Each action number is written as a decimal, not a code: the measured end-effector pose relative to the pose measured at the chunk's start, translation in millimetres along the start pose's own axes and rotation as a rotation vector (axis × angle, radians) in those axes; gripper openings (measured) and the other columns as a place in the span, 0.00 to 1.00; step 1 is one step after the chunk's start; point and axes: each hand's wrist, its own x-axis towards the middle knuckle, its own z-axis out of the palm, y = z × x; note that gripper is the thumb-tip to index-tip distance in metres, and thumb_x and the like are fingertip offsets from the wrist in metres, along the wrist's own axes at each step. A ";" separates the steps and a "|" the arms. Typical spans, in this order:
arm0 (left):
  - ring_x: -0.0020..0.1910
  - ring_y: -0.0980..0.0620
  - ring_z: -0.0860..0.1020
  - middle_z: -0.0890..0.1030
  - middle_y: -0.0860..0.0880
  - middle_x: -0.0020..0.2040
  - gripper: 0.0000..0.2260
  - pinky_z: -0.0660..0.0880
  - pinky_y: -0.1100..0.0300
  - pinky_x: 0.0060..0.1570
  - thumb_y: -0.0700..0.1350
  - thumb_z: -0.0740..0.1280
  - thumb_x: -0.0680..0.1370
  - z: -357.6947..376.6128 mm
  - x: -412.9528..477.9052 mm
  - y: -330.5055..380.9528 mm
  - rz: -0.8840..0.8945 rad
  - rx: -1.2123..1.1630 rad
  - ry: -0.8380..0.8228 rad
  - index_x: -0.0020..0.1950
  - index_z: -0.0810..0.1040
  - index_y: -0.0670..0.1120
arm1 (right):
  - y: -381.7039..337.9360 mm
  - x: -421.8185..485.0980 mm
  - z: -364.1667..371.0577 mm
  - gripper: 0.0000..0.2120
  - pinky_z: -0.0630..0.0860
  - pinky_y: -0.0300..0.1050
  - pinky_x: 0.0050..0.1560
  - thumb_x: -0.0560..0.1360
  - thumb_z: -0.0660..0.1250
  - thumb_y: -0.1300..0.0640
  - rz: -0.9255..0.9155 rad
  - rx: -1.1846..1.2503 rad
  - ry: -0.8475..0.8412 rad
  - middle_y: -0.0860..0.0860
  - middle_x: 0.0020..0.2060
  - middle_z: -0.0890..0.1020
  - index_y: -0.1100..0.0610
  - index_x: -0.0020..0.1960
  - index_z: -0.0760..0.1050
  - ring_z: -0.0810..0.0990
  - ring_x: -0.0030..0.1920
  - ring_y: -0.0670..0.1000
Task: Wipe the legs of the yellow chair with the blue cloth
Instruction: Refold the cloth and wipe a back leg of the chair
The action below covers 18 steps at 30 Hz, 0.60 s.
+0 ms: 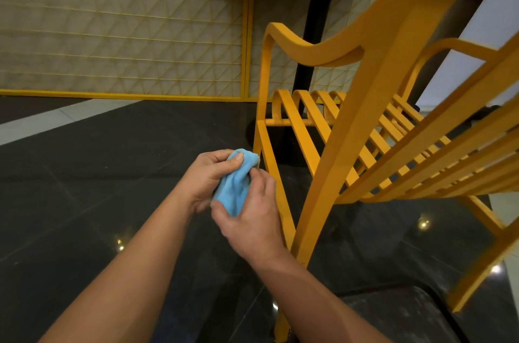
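Flooring of dark glossy tile [84, 202] is seen beneath a yellow slatted wooden chair [393, 76]. Left hand [206, 177] and right hand [252, 219] are held beside its side rail [269, 151], fingers clamped on a bunched blue cloth [234, 188] between them.

Likely café or food-court seating: black pedestal table post [320, 20], yellow slatted chair [373, 67], polished dark tile floor [84, 188] mirroring ceiling lights, yellow-framed lattice screen [120, 28].

Both hands, the left hand [209, 174] and right hand [252, 213], grip a bunched blue cloth [234, 184] just beside a yellow chair [373, 107] leg.
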 end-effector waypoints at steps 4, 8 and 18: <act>0.48 0.46 0.83 0.83 0.40 0.51 0.19 0.81 0.56 0.47 0.43 0.74 0.71 -3.7 -7.6 12.1 0.006 0.071 -0.088 0.60 0.80 0.36 | -7.3 -0.8 -9.4 0.33 0.71 0.42 0.67 0.76 0.65 0.59 0.008 0.032 0.003 0.46 0.72 0.60 0.52 0.76 0.53 0.65 0.70 0.45; 0.49 0.47 0.84 0.84 0.42 0.52 0.29 0.81 0.56 0.47 0.49 0.83 0.59 -9.5 -15.9 25.6 -0.010 0.130 -0.190 0.57 0.83 0.42 | -9.2 0.3 -16.8 0.27 0.71 0.45 0.67 0.78 0.61 0.62 -0.030 0.013 0.017 0.50 0.71 0.67 0.55 0.75 0.59 0.68 0.70 0.48; 0.52 0.46 0.84 0.85 0.42 0.53 0.30 0.81 0.58 0.47 0.50 0.84 0.58 3.7 -37.5 38.3 0.034 0.251 -0.231 0.57 0.84 0.44 | -8.1 -13.4 -23.4 0.28 0.76 0.45 0.62 0.77 0.64 0.49 -0.093 0.068 0.020 0.48 0.68 0.71 0.51 0.74 0.60 0.71 0.67 0.46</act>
